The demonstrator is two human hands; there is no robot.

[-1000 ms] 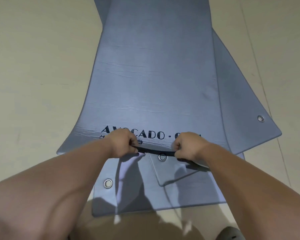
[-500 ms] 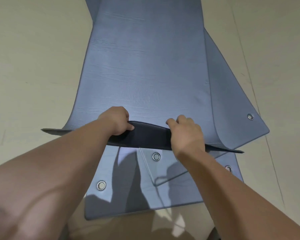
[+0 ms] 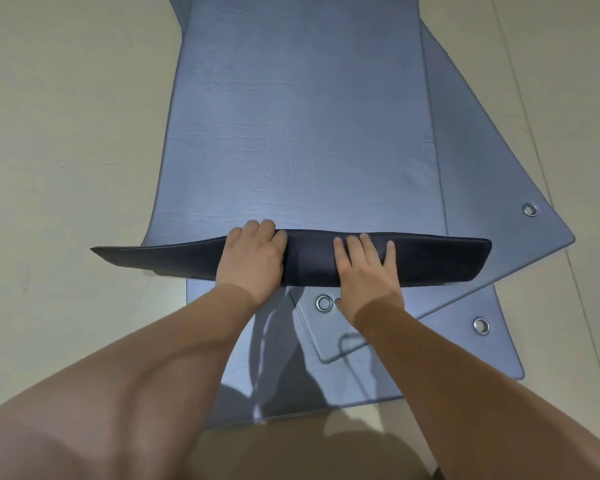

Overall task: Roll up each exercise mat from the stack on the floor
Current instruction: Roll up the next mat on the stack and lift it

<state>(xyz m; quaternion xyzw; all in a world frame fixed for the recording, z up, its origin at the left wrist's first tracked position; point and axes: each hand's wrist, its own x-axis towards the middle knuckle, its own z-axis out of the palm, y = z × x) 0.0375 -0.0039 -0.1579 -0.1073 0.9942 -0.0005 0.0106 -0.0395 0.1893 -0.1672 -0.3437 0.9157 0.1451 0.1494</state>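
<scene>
Left hand (image 3: 253, 261) grips folded top mat (image 3: 291, 133), right hand (image 3: 364, 271) presses it with straight fingers

Beige floor (image 3: 56, 140), smooth finish, from 7 through 5 o'clock. One thin seam line (image 3: 541, 161) runs 1 to 4 o'clock. Shadow (image 3: 378, 455) at 6 o'clock.

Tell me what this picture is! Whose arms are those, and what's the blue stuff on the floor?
There is no machine here. A person wears a camera on their head, so you look down at their own arms. On the pale floor lies a stack of blue exercise mats with small metal rings near the corners. The near end of the top mat is turned over, showing its dark underside. The left hand curls its fingers round that fold, and the right hand presses flat on it.
</scene>
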